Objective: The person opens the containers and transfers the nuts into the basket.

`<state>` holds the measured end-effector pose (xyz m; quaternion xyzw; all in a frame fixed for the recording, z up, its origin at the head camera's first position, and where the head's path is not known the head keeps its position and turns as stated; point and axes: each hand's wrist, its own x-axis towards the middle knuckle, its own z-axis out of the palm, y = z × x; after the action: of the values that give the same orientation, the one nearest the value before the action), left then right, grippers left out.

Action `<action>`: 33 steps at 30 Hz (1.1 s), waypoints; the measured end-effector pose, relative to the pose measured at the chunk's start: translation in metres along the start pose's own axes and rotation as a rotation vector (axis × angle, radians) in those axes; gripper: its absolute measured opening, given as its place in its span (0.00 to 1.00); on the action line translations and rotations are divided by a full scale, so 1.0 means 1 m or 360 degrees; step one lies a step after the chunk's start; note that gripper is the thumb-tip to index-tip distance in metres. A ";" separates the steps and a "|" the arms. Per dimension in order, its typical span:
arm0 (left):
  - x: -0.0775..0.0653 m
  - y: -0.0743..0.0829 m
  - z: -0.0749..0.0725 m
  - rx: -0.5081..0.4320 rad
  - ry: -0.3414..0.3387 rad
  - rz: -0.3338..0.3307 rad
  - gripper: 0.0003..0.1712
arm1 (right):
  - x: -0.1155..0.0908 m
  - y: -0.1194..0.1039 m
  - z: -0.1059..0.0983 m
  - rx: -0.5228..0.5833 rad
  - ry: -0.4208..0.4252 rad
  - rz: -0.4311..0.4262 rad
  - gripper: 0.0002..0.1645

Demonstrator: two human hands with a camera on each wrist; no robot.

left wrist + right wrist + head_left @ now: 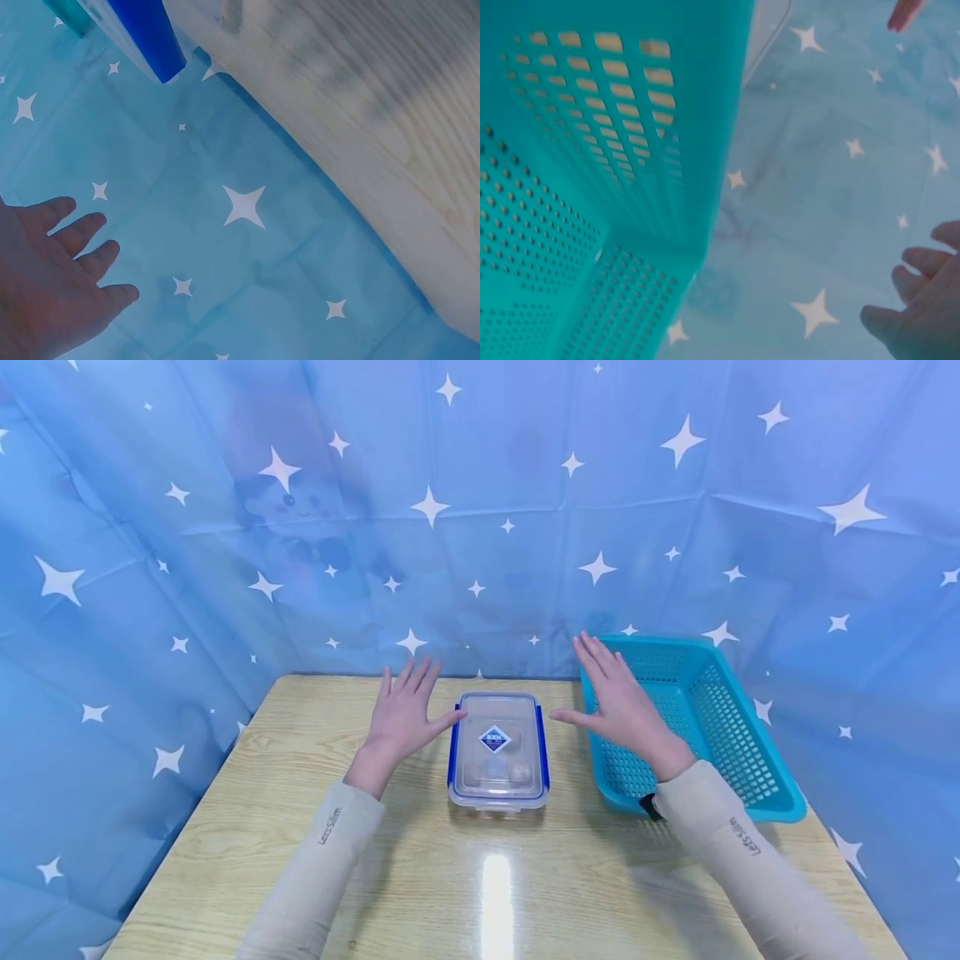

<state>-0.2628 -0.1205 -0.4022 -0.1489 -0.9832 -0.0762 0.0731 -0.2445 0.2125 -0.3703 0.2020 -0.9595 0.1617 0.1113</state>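
Note:
A clear lidded food container [480, 781] with blue side clips lies on the table between the two hands. A diamond-shaped blue label marks its lid, and pale roundish contents show faintly through it. To its left, the left hand [401, 714] has its fingers spread and its thumb toward the container's upper left edge. On the other side the right hand [618, 702] is also spread, its thumb pointing at the container, and it overlaps the turquoise basket [750, 727] in the head view. In the wrist views both the left hand [64, 277] and the right hand [930, 300] hold nothing.
The basket, with perforated walls, stands at the right side of the wooden table [262, 777]. A blue curtain [487, 552] with white stars hangs right behind the table's far edge and along both sides.

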 end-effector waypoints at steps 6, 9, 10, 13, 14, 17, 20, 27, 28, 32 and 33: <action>-0.008 0.000 0.003 -0.0076 -0.0032 0.0070 0.52 | -0.007 -0.006 0.011 0.0090 -0.0044 0.0003 0.68; -0.012 0.000 0.007 -0.0116 -0.0030 0.0117 0.50 | -0.009 -0.010 0.016 0.0114 -0.0051 0.0013 0.68; -0.014 -0.001 0.008 -0.0126 -0.0027 0.0132 0.50 | -0.010 -0.012 0.017 0.0118 -0.0048 0.0016 0.69; -0.018 -0.001 0.012 -0.0148 -0.0030 0.0166 0.49 | -0.012 -0.015 0.020 0.0136 -0.0065 0.0038 0.69; -0.019 -0.001 0.013 -0.0155 -0.0032 0.0176 0.49 | -0.013 -0.017 0.021 0.0144 -0.0071 0.0043 0.69; -0.023 -0.002 0.016 -0.0184 -0.0051 0.0197 0.49 | -0.017 -0.020 0.024 0.0156 -0.0099 0.0049 0.68; -0.027 -0.003 0.018 -0.0217 -0.0071 0.0217 0.48 | -0.020 -0.024 0.027 0.0157 -0.0120 0.0032 0.68; -0.033 -0.007 0.029 -0.0304 -0.0095 0.0285 0.48 | -0.024 -0.032 0.034 0.0189 -0.0145 0.0020 0.66; -0.033 -0.007 0.031 -0.0318 -0.0089 0.0300 0.48 | -0.025 -0.033 0.035 0.0194 -0.0143 0.0015 0.66; -0.037 -0.008 0.036 -0.0341 -0.0139 0.0328 0.49 | -0.029 -0.039 0.041 0.0205 -0.0143 -0.0003 0.65; -0.038 -0.008 0.038 -0.0350 -0.0156 0.0330 0.50 | -0.030 -0.040 0.043 0.0207 -0.0143 -0.0010 0.65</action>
<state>-0.2343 -0.1319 -0.4461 -0.2604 -0.9506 -0.1681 0.0159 -0.2066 0.1733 -0.4076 0.2188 -0.9504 0.2142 0.0552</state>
